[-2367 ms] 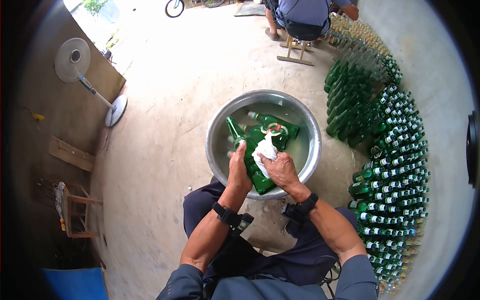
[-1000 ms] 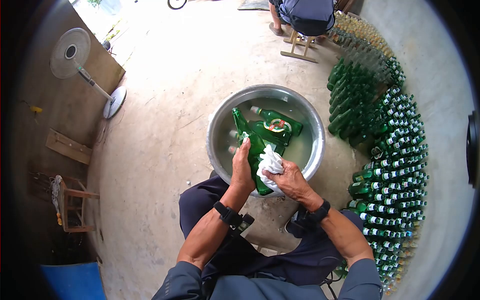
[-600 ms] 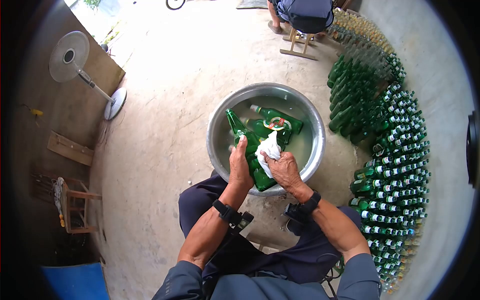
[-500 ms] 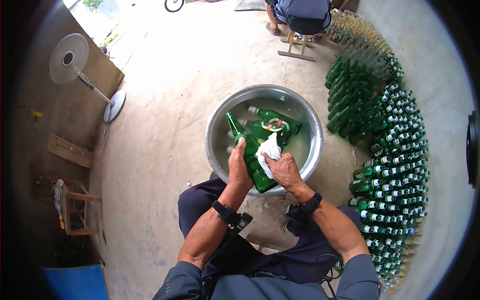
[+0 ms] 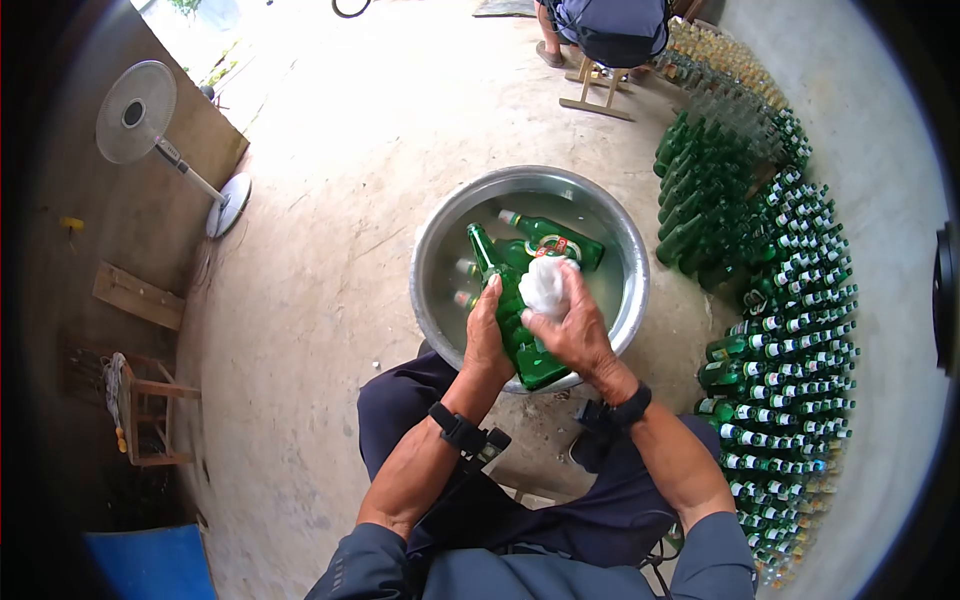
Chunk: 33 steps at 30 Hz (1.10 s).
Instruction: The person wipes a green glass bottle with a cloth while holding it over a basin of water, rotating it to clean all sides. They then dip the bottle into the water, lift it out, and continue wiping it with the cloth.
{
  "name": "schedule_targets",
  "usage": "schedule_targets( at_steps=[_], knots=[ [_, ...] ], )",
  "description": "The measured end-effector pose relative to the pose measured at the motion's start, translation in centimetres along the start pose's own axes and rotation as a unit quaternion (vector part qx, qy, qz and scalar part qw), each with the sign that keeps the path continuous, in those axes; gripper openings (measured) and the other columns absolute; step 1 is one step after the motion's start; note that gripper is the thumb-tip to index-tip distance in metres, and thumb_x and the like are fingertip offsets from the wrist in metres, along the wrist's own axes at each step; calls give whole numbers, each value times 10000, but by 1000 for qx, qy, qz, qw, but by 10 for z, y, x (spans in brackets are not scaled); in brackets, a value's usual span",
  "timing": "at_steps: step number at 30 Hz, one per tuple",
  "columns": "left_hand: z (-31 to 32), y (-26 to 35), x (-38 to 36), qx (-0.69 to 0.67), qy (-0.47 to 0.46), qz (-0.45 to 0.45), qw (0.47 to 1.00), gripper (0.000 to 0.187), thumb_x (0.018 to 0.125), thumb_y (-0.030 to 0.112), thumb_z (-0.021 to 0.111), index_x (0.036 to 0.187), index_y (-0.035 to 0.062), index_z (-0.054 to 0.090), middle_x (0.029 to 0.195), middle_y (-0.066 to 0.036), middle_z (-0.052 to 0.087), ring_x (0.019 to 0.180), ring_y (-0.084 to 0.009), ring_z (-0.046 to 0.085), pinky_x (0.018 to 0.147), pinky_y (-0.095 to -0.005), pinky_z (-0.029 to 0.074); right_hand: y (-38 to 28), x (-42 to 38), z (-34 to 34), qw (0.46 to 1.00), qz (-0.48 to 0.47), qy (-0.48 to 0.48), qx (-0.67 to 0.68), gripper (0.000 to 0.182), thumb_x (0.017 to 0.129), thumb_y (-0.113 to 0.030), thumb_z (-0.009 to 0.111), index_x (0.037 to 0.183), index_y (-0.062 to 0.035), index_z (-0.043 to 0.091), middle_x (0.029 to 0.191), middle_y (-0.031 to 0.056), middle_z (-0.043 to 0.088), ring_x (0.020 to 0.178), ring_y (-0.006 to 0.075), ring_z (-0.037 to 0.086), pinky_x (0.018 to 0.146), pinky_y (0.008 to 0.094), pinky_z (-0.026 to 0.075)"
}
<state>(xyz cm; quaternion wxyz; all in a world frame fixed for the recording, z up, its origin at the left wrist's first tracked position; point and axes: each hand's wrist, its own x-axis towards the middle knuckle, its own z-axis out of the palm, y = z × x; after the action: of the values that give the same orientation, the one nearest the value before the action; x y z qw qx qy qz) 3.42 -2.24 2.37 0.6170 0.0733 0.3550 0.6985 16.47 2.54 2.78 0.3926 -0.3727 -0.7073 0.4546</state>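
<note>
My left hand grips a green glass bottle over the near side of a metal basin. The bottle lies tilted, its neck pointing away from me and its base toward my lap. Bunched in my right hand is a white cloth, held close above the bottle's right side. Fingers and thumb close around the cloth, slightly blurred. Behind the cloth, a green bottle with a red and white label lies in the basin's cloudy water, among several others partly hidden by my hands.
Rows of green bottles line the wall on the right, with more green bottles behind them. A person sits on a wooden stool at the back. On the left stand a fan and a small wooden stool.
The held bottle has shifted slightly right and stands a little steeper. My right hand has turned, and the cloth is now bunched higher instead of spread along the bottle.
</note>
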Motion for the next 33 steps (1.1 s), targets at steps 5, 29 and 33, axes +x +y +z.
schedule_targets(
  at_steps=[5, 29, 33],
  knots=[
    [-6, 12, -1, -38, -22, -5, 999, 429, 1039, 410, 541, 1261, 48, 603, 1167, -131, 693, 1021, -270, 704, 932, -437, 574, -31, -17, -12, 989, -91, -100, -61, 645, 791, -281, 817, 1328, -30, 562, 1373, 249, 538, 1310, 397, 521, 1118, 456, 413],
    [-7, 29, -1, -44, 26, -15, 999, 305, 998, 388, 601, 1098, 106, 657, 957, -64, 692, 839, -209, 677, 776, -379, 575, -32, -26, -21, 966, 136, -195, 99, 708, 873, -173, 787, 1448, 84, 463, 1110, 162, 701, 1029, 186, 659, 954, 327, 520],
    [-6, 19, -2, 5, 34, 17, 999, 283, 993, 359, 627, 1098, 96, 627, 967, -48, 663, 849, -173, 665, 758, -347, 569, -25, -27, -13, 984, 103, -143, 8, 508, 909, -168, 752, 1323, 71, 581, 994, 195, 720, 907, 216, 697, 847, 347, 547]
  ],
)
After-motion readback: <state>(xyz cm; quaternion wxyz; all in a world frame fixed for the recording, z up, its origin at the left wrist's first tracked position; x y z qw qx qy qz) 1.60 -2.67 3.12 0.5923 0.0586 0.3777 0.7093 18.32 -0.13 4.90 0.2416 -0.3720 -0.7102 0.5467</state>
